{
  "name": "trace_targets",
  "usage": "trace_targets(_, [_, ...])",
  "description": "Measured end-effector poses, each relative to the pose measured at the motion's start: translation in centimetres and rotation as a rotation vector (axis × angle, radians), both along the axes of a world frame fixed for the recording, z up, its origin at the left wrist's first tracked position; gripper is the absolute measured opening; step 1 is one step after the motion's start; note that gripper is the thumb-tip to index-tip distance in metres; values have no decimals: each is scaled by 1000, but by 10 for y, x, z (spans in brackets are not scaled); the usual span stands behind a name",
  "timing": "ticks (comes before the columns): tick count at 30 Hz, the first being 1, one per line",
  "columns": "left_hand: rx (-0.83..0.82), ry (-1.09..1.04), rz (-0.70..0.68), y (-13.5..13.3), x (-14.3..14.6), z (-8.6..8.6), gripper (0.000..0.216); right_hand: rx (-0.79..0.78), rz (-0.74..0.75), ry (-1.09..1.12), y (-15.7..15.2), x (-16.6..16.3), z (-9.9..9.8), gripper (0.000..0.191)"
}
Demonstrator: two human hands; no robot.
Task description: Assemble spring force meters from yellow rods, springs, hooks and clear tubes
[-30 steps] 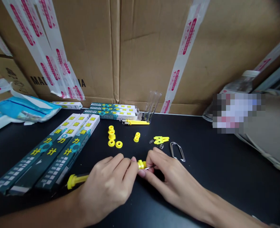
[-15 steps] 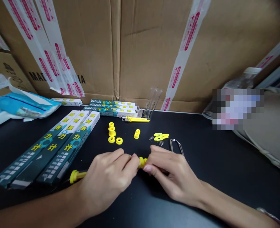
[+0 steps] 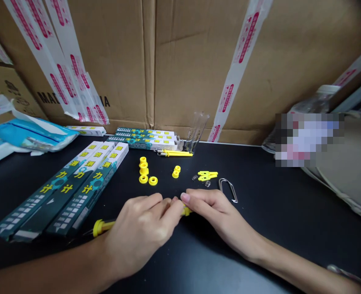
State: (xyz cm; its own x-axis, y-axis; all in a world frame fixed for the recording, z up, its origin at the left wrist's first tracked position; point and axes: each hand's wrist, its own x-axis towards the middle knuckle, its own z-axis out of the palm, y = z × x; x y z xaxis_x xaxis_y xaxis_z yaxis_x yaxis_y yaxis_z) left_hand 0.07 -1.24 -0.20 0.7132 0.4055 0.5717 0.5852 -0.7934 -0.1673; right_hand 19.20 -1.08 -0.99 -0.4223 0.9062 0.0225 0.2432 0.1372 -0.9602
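My left hand (image 3: 146, 228) is wrapped around a tubular spring scale (image 3: 99, 228), whose yellow collar and thin wire end stick out to the left. My right hand (image 3: 217, 220) pinches the yellow cap (image 3: 186, 211) at the other end, its thumb pressed near the left fingertips. Most of the tube is hidden inside the left fist. Beyond the hands lie yellow collars (image 3: 143, 167), small yellow plugs (image 3: 176, 172), flat yellow clips (image 3: 207, 176), small springs (image 3: 208, 183) and a bent metal hook (image 3: 228, 190).
Long printed boxes (image 3: 88, 183) lie at left, with more boxes (image 3: 146, 141) behind. Yellow rods (image 3: 177, 153) and clear tubes (image 3: 196, 132) are at the back. A blue packet (image 3: 36, 132), plastic bottle (image 3: 319, 100) and grey bag (image 3: 346, 163) flank them. Cardboard (image 3: 183, 65) walls the rear.
My right hand has turned about the cap; its thumb has swung from below up over the top. The spring scale's left end has shifted slightly to the right.
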Motion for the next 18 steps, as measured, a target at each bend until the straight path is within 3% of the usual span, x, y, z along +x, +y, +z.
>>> trace_targets(6, [-17,-40,9,2,0,1,37,-87,-36,139,2,-1,-5,43])
trace_targets(18, [-4,-29,12,3,-3,1,41,-25,-51,12,-1,-2,-4,45])
